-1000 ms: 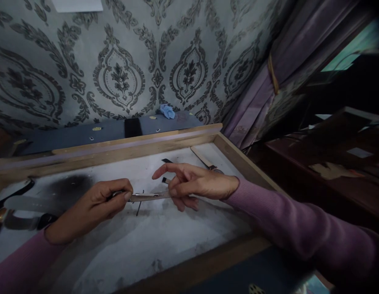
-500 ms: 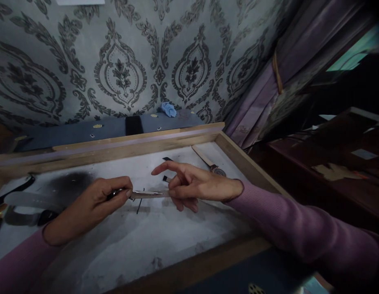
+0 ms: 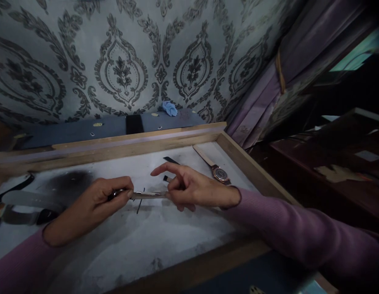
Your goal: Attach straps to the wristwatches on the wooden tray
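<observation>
A watch with a light strap [image 3: 148, 195] is stretched level between my two hands, above a white-lined tray [image 3: 146, 245]. My left hand [image 3: 100, 202] is closed on its dark, shiny case end, which the fingers partly hide. At the strap's other end, my right hand [image 3: 192, 188] pinches it between thumb and a finger, with the index finger raised and curved. Thin dark pieces [image 3: 140, 205] lie beneath the strap. Another watch [image 3: 220, 174] rests face up beyond my right wrist, and a dark strap [image 3: 171, 160] lies partly behind my right hand.
Several watches and straps [image 3: 22, 216] lie at the tray's left. Wooden walls [image 3: 253, 163] edge the tray. Behind it, a blue surface holds a black flat object [image 3: 134, 124] and a crumpled blue cloth [image 3: 170, 108]. A dark red table [image 3: 299, 163] with scraps stands at right.
My right hand has shifted slightly left and its lower fingers have curled in more. More of the watch beyond my right wrist shows. My left hand keeps its grip.
</observation>
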`<action>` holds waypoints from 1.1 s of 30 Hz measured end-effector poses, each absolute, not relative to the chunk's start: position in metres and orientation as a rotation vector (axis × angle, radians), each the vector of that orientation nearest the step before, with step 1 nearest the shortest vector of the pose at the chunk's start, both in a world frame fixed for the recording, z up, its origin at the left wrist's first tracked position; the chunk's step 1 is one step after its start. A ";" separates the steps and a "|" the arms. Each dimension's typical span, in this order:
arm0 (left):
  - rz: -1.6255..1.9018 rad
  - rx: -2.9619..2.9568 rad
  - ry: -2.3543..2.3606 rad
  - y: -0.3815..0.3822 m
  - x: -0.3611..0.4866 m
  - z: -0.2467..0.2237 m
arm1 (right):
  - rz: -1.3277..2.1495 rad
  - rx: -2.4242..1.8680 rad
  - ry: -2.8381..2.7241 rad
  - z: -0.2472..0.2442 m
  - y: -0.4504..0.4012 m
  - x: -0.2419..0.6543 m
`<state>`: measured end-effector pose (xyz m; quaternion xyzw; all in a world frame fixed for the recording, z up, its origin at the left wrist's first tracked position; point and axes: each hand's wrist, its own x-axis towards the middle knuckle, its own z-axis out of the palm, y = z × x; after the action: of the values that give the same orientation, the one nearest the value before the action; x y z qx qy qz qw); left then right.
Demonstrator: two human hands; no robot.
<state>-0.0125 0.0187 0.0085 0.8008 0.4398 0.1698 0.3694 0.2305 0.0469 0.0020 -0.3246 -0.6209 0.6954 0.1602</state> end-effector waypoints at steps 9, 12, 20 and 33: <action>0.423 2.236 1.120 0.011 -0.002 0.009 | 1.553 -1.078 -1.963 -0.008 0.038 0.217; 0.439 2.322 1.125 0.005 0.002 0.008 | 1.333 -1.144 -2.065 -0.009 0.032 0.213; 0.546 2.480 1.123 -0.003 0.006 0.008 | 1.555 -1.066 -1.823 -0.015 0.032 0.213; 0.597 2.367 1.193 0.000 -0.001 0.014 | 1.981 -0.856 -1.370 -0.017 0.044 0.220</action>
<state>-0.0005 0.0004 0.0144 0.8516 0.4291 0.2149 0.2106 0.2197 0.0439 -0.0166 -0.3207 -0.5132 0.7421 0.2883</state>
